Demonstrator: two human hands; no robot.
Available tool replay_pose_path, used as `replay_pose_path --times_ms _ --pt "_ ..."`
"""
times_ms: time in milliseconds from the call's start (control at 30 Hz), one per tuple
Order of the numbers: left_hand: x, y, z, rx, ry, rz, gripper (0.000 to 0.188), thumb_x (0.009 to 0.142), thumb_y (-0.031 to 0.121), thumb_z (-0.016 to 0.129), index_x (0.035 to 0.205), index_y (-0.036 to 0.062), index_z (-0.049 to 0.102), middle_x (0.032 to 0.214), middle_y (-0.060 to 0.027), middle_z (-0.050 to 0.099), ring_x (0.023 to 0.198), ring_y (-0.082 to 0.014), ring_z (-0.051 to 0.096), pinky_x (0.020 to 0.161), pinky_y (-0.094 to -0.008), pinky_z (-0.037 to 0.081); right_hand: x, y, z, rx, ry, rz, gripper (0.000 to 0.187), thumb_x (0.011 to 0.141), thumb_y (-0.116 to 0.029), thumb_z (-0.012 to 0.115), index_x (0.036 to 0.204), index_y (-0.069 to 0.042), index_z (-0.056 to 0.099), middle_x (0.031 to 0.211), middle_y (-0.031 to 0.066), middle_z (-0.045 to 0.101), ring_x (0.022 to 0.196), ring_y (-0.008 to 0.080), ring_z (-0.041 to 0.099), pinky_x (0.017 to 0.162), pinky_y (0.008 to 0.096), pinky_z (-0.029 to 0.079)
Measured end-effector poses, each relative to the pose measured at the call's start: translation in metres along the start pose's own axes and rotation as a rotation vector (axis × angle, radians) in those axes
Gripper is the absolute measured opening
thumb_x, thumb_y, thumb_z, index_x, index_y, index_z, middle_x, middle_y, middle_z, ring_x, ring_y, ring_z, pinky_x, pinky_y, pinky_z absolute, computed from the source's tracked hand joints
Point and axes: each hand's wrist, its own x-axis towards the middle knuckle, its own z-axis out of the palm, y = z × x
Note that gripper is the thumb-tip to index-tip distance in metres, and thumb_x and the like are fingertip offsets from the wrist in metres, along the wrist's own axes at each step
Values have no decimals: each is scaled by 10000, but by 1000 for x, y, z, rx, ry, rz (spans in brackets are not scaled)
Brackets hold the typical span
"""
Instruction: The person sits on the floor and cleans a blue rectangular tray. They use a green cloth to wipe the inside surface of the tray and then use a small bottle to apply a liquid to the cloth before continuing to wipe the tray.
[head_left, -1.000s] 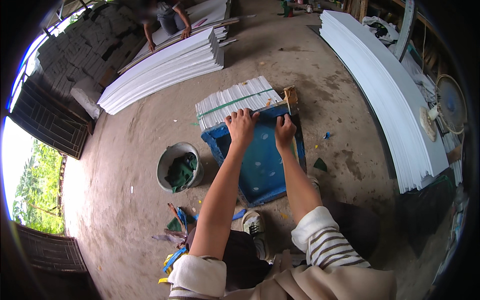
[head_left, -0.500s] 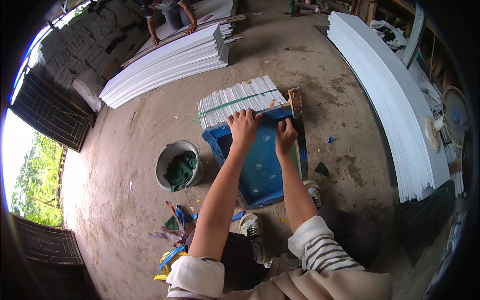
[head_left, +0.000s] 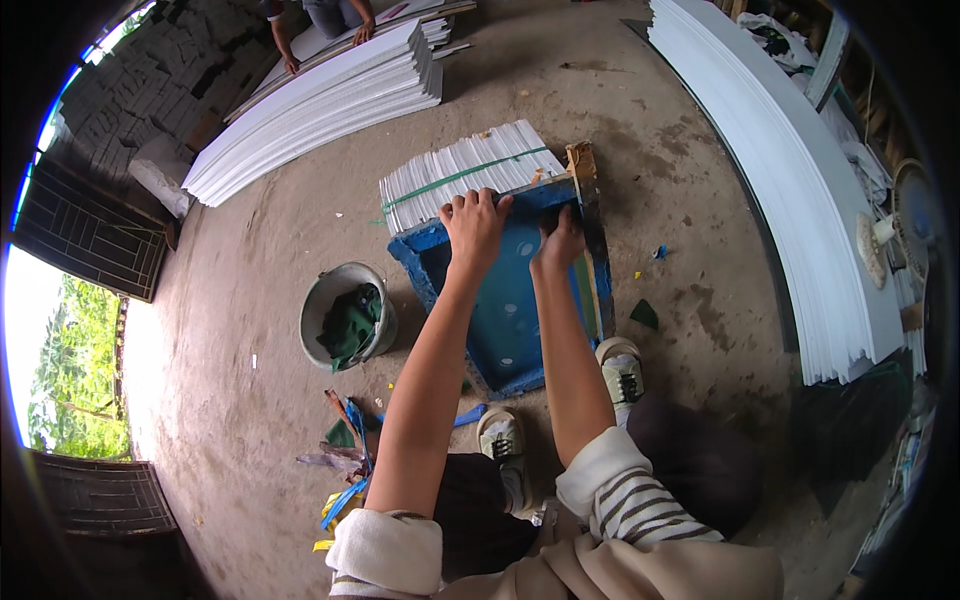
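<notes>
A blue-painted, shallow wooden frame with a blue mesh, like a printing screen (head_left: 515, 383), lies tilted in front of me. Pale oval marks show on its mesh. My left hand (head_left: 473, 228) curls its fingers over the far rim, gripping it. Inside the frame, close to the far right corner, my right hand (head_left: 560, 245) is closed; whatever it holds is hidden by the fingers and shadow. A strapped bundle of white sheets (head_left: 465, 170) sits against the far side of the frame, with a green band round it. A rough wooden piece (head_left: 581, 160) sticks up at the frame's far right corner.
Left of the frame stands a grey bucket (head_left: 309, 318) with dark green cloth (head_left: 350, 322). Colourful scraps (head_left: 345, 455) litter the floor near my left forearm. Long white sheet stacks lie at far left (head_left: 320, 115) and right (head_left: 770, 190). A person's hands (head_left: 362, 32) rest at the far stack.
My right hand has turned within the frame, and its forearm has swung left. My left hand keeps its place on the rim. The whole view has shifted slightly.
</notes>
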Motion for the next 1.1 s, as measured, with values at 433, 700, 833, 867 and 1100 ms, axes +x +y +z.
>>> replay_pose_path --times_ms 433,700,833,867,1100 --pt "0 -1 -12 56 -104 -50 403 929 430 439 1003 74 614 971 -128 624 954 -309 569 877 -512 341 4 0 10 -1190 -44 -330 301 878 -211 465 888 74 563 919 286 620 823 439 610 734 486 492" --pt "4 4 -5 33 -120 -49 397 925 431 442 1012 82 610 974 -118 622 959 -304 567 886 -499 332 47 -9 -22 -1264 -440 -964 268 876 -186 463 737 29 541 714 259 599 692 436 594 652 511 465" --pt "3 -7 1 21 -43 -27 410 923 449 445 932 76 615 916 -108 627 931 -293 569 868 -486 343 38 -8 -24 -1095 -512 -876 216 864 -146 482 740 27 521 689 257 575 661 431 579 608 501 439" --pt "3 -7 3 11 -47 -26 410 922 450 446 935 78 617 917 -107 628 934 -292 569 869 -487 342 38 -9 -24 -1083 -513 -874 201 863 -138 483 751 25 522 682 253 571 653 431 574 597 497 433" --pt "12 -23 20 25 -114 -69 406 921 443 452 940 75 624 920 -103 632 934 -289 569 879 -493 330 -23 13 -40 -950 -557 -568 138 895 -110 470 837 4 521 653 206 540 600 386 549 540 412 405"
